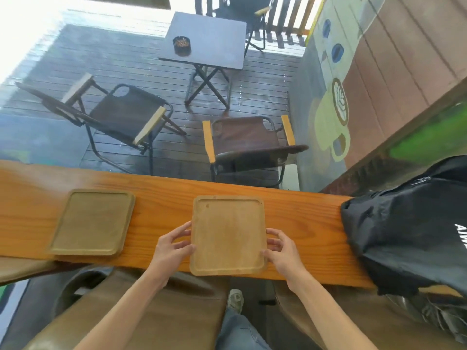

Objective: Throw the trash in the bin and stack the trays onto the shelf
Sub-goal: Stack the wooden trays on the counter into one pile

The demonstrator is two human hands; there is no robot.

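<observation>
A light wooden tray (pixel 227 233) lies flat on the orange wooden counter (pixel 161 198), straight in front of me. My left hand (pixel 171 248) touches the tray's left edge with curled fingers. My right hand (pixel 280 248) touches its right edge the same way. Whether the fingers hook under the rim cannot be told. Further left on the counter lies a second, darker wooden tray (pixel 93 221), which looks like two stacked ones. Nothing sits in either tray. No trash, bin or shelf is in view.
A black bag (pixel 404 228) rests on the counter's right end. Beyond the counter is a deck with folding chairs (pixel 121 117) (pixel 247 142) and a small table (pixel 209 39) holding an ashtray (pixel 182 45). Wooden seats (pixel 151 311) stand below me.
</observation>
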